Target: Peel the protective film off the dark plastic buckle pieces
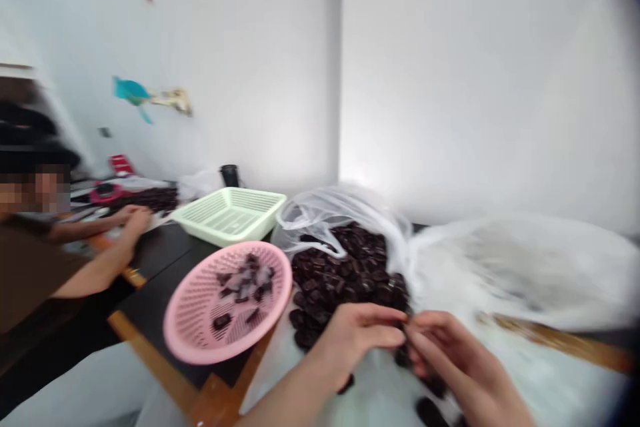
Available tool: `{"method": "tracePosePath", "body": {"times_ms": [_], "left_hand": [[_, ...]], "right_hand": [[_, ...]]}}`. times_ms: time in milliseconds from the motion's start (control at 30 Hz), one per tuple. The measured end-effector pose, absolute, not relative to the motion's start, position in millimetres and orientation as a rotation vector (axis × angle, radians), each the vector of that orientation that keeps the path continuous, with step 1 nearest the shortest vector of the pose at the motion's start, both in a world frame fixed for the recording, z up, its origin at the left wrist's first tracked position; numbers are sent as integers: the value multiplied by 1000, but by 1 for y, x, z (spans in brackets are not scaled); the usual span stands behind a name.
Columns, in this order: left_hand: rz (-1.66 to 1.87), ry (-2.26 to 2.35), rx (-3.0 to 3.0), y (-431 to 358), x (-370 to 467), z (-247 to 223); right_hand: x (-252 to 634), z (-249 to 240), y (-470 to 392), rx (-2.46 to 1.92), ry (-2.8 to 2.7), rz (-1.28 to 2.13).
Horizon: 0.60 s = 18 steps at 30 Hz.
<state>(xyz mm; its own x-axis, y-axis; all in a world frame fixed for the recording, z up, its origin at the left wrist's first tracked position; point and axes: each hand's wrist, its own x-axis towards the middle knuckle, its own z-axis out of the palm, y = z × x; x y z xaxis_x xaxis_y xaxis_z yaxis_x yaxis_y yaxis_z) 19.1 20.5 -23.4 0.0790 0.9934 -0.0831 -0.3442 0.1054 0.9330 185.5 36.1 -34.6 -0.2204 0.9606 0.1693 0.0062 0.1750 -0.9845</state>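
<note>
In front of me my left hand [353, 333] and my right hand [453, 353] meet at the fingertips. Both are closed in a pinch round a small dark piece, mostly hidden by the fingers and blurred. Just beyond them, a heap of small, shiny dark brown pieces [340, 280] spills from a clear plastic bag [370, 203]. A few loose dark pieces [430, 411] lie under and beside my right hand. To the left, a pink oval basket [190, 320] holds several dark pieces, some with whitish, translucent bits on them.
Behind the pink basket stands a pale green slotted tray [227, 237]. White plastic bags [540, 267] cover the right side of the black table [165, 250], which has a wooden edge [150, 363]. At far left a co-worker [30, 267] sits with hands over the table.
</note>
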Motion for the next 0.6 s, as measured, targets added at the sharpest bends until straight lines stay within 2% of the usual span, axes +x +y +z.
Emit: {"method": "tracePosePath", "body": {"times_ms": [267,600], "left_hand": [[1171,884,833,19,17,-17],[1136,952,927,18,19,-20]], "right_hand": [[190,-12,27,-722,-1122,1664],[195,-7,26,-697,-1134,1647]]}}
